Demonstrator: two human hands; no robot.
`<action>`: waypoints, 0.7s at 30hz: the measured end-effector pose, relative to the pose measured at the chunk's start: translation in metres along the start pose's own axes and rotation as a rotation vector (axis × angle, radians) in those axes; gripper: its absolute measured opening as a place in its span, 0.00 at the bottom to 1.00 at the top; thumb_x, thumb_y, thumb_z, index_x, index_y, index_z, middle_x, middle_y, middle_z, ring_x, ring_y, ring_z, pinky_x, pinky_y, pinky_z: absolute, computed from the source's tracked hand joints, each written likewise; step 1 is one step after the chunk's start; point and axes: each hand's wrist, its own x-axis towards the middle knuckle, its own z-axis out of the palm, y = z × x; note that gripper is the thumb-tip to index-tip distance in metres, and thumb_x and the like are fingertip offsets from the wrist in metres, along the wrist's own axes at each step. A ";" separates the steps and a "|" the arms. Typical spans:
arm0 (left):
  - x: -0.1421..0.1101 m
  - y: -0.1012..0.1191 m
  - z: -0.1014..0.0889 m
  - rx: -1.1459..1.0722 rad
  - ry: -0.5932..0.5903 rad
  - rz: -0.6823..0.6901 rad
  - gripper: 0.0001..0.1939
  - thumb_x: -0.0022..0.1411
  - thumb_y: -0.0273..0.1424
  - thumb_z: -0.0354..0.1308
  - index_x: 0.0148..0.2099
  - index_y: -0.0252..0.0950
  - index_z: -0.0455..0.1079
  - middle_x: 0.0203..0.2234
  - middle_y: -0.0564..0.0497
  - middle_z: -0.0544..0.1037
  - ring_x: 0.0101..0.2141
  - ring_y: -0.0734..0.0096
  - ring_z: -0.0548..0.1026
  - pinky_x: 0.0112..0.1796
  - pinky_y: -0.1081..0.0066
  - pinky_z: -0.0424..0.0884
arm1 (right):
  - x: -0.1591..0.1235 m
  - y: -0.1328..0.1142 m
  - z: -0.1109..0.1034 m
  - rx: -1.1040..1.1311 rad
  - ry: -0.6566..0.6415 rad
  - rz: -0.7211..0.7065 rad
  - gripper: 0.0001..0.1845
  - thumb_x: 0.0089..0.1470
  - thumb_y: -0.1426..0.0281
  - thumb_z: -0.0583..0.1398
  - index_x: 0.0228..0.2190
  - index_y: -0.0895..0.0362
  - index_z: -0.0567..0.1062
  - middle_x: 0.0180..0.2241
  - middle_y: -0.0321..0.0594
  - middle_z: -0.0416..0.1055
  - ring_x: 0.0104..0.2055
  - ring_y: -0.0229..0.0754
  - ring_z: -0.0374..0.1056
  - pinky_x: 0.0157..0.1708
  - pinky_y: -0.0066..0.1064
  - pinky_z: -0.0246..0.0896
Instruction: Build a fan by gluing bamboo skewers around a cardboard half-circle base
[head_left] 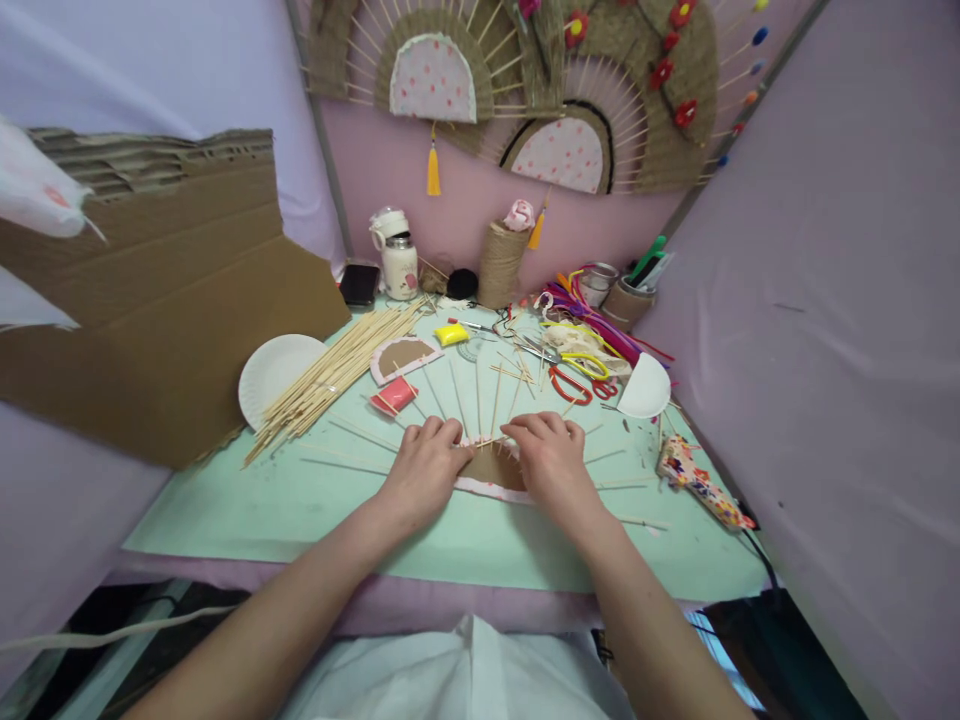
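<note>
My left hand [424, 468] and my right hand [550, 458] lie side by side on a brown cardboard half-disc with a pale pink edge [493, 472] on the mint-green mat [300, 500]. Both hands press down on it, fingers curled together over its top edge. Thin bamboo sticks [480, 395] fan out from under the half-disc across the mat. A second half-disc [405, 357] lies farther back, beside a small red packet [393, 395].
A bundle of bamboo skewers [330, 375] lies across a white paper plate [271, 372] at left. A big cardboard sheet [150, 290] leans there too. Scissors [570, 365], pipe cleaners [600, 320], a half paper plate [645, 388] and a patterned glue gun [701, 482] sit right. Twine roll [501, 262] and a jar [397, 258] stand at the back.
</note>
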 end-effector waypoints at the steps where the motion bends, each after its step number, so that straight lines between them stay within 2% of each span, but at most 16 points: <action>1: 0.000 0.000 0.000 -0.001 0.000 -0.001 0.13 0.69 0.28 0.49 0.44 0.42 0.76 0.40 0.47 0.69 0.42 0.60 0.62 0.38 0.62 0.55 | -0.005 -0.004 0.003 0.007 -0.004 -0.004 0.18 0.63 0.75 0.52 0.48 0.50 0.75 0.51 0.42 0.73 0.52 0.46 0.58 0.49 0.41 0.42; 8: 0.000 0.002 -0.004 -0.017 -0.008 -0.006 0.13 0.70 0.31 0.49 0.48 0.43 0.74 0.41 0.46 0.69 0.44 0.60 0.62 0.40 0.62 0.57 | -0.015 -0.031 0.020 -0.017 -0.007 -0.045 0.16 0.65 0.71 0.51 0.51 0.53 0.72 0.53 0.44 0.71 0.53 0.47 0.57 0.50 0.41 0.44; 15: 0.001 0.003 -0.006 -0.019 -0.023 -0.021 0.13 0.68 0.28 0.50 0.47 0.42 0.75 0.41 0.46 0.70 0.43 0.60 0.63 0.40 0.61 0.58 | -0.016 -0.031 0.033 0.016 0.078 -0.039 0.14 0.65 0.70 0.53 0.49 0.54 0.72 0.50 0.43 0.72 0.52 0.45 0.58 0.49 0.41 0.44; 21: 0.001 0.003 -0.006 -0.024 -0.017 -0.019 0.14 0.68 0.27 0.49 0.47 0.42 0.75 0.40 0.46 0.70 0.43 0.60 0.63 0.41 0.62 0.58 | -0.016 -0.031 0.036 0.026 0.144 -0.037 0.12 0.63 0.71 0.56 0.48 0.55 0.73 0.49 0.42 0.73 0.50 0.46 0.59 0.47 0.41 0.44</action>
